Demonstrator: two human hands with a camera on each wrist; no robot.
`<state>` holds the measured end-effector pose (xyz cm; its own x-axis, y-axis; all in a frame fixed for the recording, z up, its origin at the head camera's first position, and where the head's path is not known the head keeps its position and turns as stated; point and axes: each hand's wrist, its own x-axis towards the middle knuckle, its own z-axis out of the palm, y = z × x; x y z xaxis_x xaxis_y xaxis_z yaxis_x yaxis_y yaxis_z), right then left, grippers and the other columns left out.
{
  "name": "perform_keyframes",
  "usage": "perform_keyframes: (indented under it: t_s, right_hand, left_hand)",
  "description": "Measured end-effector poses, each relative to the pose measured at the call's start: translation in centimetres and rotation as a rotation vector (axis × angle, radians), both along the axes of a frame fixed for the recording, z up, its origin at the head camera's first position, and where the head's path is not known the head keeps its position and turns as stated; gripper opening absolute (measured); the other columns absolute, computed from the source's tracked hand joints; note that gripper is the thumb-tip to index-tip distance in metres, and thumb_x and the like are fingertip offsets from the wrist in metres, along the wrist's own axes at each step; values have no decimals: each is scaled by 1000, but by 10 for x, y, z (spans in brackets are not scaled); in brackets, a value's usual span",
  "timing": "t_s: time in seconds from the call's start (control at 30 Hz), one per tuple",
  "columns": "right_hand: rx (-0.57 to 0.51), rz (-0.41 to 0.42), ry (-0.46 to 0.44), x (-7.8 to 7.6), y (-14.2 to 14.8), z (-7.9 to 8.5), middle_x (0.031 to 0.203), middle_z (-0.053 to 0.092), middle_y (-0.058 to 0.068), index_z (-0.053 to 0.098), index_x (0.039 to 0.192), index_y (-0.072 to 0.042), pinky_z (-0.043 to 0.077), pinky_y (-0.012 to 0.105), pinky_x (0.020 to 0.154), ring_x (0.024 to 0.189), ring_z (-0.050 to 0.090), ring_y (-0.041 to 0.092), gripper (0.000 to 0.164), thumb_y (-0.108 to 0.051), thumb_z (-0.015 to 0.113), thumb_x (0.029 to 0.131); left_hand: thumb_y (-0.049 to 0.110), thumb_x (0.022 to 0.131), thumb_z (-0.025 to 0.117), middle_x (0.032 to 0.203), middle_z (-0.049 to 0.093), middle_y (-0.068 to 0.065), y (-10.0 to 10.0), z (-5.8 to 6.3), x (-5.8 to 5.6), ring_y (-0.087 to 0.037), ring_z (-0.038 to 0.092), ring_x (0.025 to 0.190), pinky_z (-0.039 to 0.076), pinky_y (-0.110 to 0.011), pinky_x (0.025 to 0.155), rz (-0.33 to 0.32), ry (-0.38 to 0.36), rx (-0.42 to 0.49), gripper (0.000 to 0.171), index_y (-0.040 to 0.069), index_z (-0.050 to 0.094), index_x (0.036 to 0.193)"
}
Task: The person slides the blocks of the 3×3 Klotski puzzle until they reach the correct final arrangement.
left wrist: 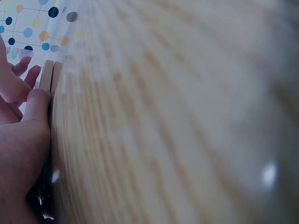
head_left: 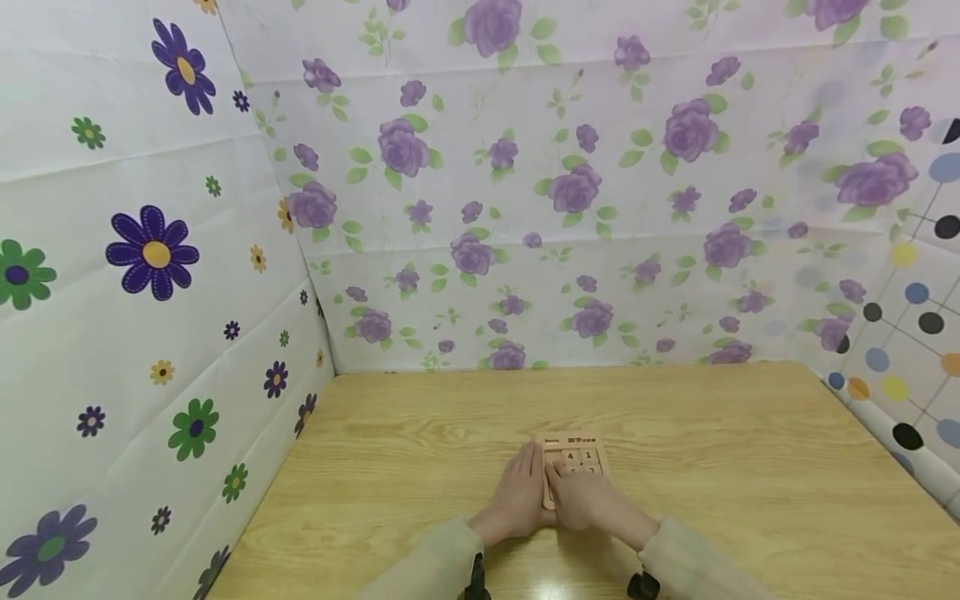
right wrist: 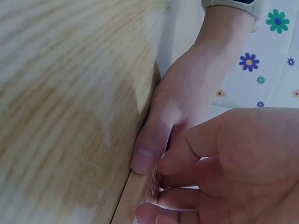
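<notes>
A wooden sliding number puzzle [head_left: 558,440] lies flat on the table, its printed heading at the far side. Tiles marked 4 [head_left: 570,456] and 1 [head_left: 588,456] show in its top row; the lower tiles are mostly covered by a hand. My left hand [head_left: 517,492] braces the puzzle, fingers laid straight along its left side. In the right wrist view, the left thumb [right wrist: 145,156] presses the puzzle's edge [right wrist: 128,196]. My right hand [head_left: 585,500] reaches over the board, its fingertips at the tiles on the left; exact contact cannot be told.
The wood-grain table [head_left: 420,417] extends around the puzzle. Behind it hangs a cloth with purple roses [head_left: 573,187]. A daisy-patterned cloth [head_left: 157,333] stands along the left, and a dotted cloth [head_left: 907,333] along the right.
</notes>
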<state>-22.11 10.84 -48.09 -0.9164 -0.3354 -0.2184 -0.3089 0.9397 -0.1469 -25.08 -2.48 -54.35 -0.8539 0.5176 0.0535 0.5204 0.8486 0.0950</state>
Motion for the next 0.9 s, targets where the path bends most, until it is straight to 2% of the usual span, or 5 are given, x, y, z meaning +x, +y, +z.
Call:
perform_keyframes:
  t_s: [0.17,0.33,0.7,0.87,0.9]
  right_hand:
    - [-4,5,-3,4,0,1,150,42,18,41,145,1,51,50,98,122,56,39,78,-54,56,91]
    - [-25,9,1,8,1,2,147,46,18,44,143,0,52,49,96,118,59,38,64,-39,57,94]
    - [-24,16,14,15,2,6,145,49,17,45,143,-1,52,47,97,126,54,34,54,-22,55,94]
    - [-51,11,7,16,5,6,146,48,16,44,143,-2,53,47,95,119,59,32,55,-24,57,94]
    - [-65,4,4,16,6,5,146,47,17,44,143,-1,55,45,90,112,63,31,56,-23,57,94]
  left_hand:
    - [67,77,66,157,23,-24,0,2,0,-33,25,147,29,-42,120,8,-4,14,115,-9,19,150]
    - [68,73,69,157,24,-24,0,4,-1,-33,26,146,30,-46,118,19,-13,29,119,-8,18,150]
    - [65,69,75,155,28,-23,1,11,-3,-33,30,144,33,-47,117,34,-44,49,122,-6,19,150]
    - [65,70,74,156,28,-23,2,11,-2,-33,29,145,32,-47,117,38,-64,55,120,-6,20,150]
    - [65,71,73,156,27,-23,2,11,-2,-33,28,145,32,-47,117,38,-68,59,120,-6,20,150]
